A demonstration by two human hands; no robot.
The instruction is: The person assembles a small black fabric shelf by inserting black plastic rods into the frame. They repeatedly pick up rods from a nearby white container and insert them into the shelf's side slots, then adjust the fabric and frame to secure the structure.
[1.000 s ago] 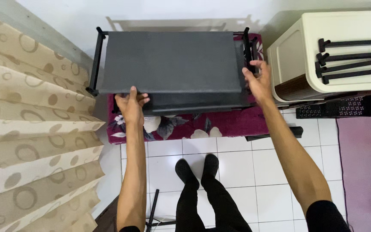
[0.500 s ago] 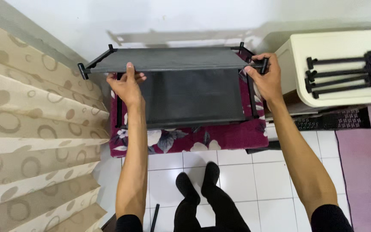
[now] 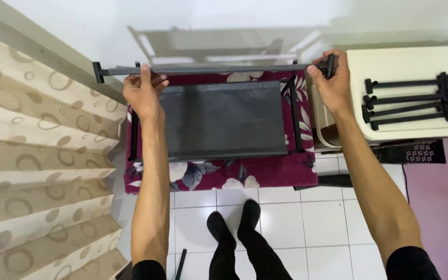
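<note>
Your left hand [image 3: 142, 96] and right hand [image 3: 332, 83] each grip an end of the dark shelf panel [image 3: 211, 69], which has tipped from flat to edge-on, raised above the lower shelf [image 3: 224, 120] and floral mat [image 3: 245, 173].

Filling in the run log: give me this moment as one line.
left hand: grips shelf frame top bar | right hand: grips bar's right end | frame over floral mat | loose rods on cream cabinet

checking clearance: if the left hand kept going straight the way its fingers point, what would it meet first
The left hand already grips the top bar of the rack. Beyond it the line looks free up to the white wall, though depth is hard to judge.
</note>
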